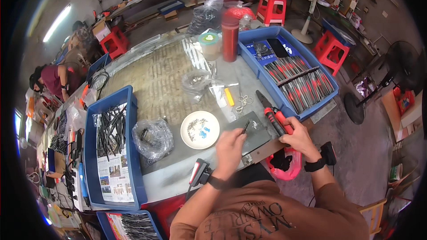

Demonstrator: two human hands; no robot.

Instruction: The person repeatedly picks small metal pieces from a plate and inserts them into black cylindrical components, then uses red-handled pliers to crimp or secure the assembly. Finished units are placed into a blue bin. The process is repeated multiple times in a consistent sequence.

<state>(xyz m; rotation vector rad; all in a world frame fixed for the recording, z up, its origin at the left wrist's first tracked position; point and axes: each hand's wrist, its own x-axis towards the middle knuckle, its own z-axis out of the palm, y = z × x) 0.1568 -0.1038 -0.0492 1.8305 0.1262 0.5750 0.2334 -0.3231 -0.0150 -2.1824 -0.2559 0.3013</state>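
My left hand [230,147] is closed, pinching a small dark slim part [246,127] above a dark grey plate [257,134]; its exact kind is too small to tell. To its right, my right hand [299,138] is wrapped round the red and black handles of a pair of pliers [274,116], whose dark jaws point away from me. A white dish [185,138] with small metal bits and blue pieces stands left of my left hand. Beyond the plate lie small scissors [243,102] and a yellow-handled tool [229,97].
A blue tray [91,169] of black strips stands left; another blue tray [262,78] with rows of black and red pieces is at the far right. Plastic bags [152,139], a lidded tub [210,46] and a red cylinder [229,40] stand on the table. Another person [53,78] bends at far left.
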